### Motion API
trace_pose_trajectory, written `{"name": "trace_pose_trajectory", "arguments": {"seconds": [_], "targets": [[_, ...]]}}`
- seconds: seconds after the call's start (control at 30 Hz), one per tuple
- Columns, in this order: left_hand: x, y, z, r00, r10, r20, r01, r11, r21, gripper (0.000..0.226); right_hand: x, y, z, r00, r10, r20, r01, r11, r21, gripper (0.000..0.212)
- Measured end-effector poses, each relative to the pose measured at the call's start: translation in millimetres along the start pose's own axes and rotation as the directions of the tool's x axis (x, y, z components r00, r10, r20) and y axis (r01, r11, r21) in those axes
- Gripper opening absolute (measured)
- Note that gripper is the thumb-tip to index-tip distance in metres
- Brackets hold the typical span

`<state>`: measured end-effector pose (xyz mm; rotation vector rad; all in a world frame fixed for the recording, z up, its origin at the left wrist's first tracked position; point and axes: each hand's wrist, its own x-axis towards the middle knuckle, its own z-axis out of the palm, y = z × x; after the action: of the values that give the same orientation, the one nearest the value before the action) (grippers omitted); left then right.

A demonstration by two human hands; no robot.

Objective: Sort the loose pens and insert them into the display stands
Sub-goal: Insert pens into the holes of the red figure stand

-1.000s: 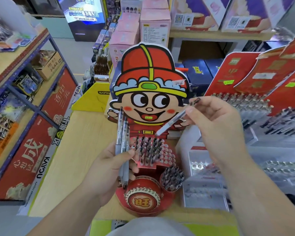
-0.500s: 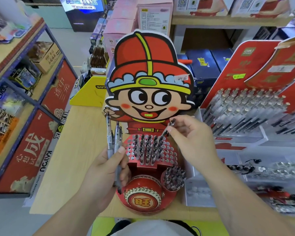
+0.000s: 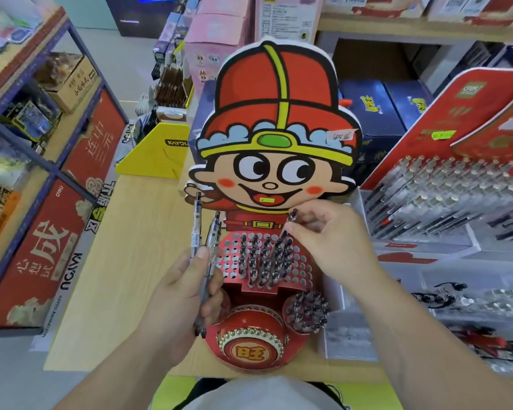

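Pinched in the fingers [image 3: 290, 229] of the right hand [image 3: 329, 241]: a single dark pen [image 3: 288, 229], tilted, its lower end down among the holes of the red perforated panel [image 3: 296, 261] on the cartoon display stand [image 3: 276, 137]. Clenched in the left hand [image 3: 181, 294], thumb pressed across them: two clear-barrelled loose pens [image 3: 196, 223], clicker ends up, tips poking out below the palm, just left of the panel and apart from it. Filling the panel's middle columns: a cluster of dark-capped pens [image 3: 261, 261] standing upright; outer holes on both sides open. Packed into the small round red cup [image 3: 288, 318] at the stand's lower right: more dark pen tops [image 3: 308, 310], bunched tight. At front centre of the stand: a red drum-shaped base [image 3: 251, 344] ringed with studs around a gold character. Underneath: a pale wooden surface [image 3: 116, 285]. To the right: a red-backed tiered rack [image 3: 468, 119] holding slanted rows of clear pens [image 3: 444, 193]; nearer, clear trays [image 3: 468, 294] with more stationery, too blurred to identify. Behind the stand: a yellow cardboard box [image 3: 157, 155], pink boxes [image 3: 216, 34] and dark blue cartons [image 3: 376, 113]. Far left: blue-framed shelving [image 3: 18, 122] with red banners and boxed goods.
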<state>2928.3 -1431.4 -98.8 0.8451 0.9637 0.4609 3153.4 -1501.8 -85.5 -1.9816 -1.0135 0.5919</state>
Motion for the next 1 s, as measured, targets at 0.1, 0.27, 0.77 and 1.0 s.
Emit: {"name": "trace_pose_trajectory", "arguments": {"seconds": [0.1,0.27,0.77,1.0], "targets": [[0,2,-1,1.000,0.019,0.011,-0.019,1.000,0.012,0.023,3,-4,1,0.996,0.016,0.085,-0.010,0.997,-0.076,0.016],[-2,5,2,0.999,0.021,0.046,-0.022,0.999,0.028,0.026,6,-8,-1,0.990,0.003,0.140,0.013,0.993,-0.118,0.017],[-4,13,3,0.998,0.031,0.055,-0.033,0.999,0.028,0.028,3,-8,-5,0.982,0.045,0.184,-0.011,0.983,-0.183,0.011],[-11,14,6,0.997,0.021,0.073,-0.023,0.999,0.031,0.033,4,-12,-3,0.979,0.059,0.196,-0.007,0.966,-0.257,0.016]]}}
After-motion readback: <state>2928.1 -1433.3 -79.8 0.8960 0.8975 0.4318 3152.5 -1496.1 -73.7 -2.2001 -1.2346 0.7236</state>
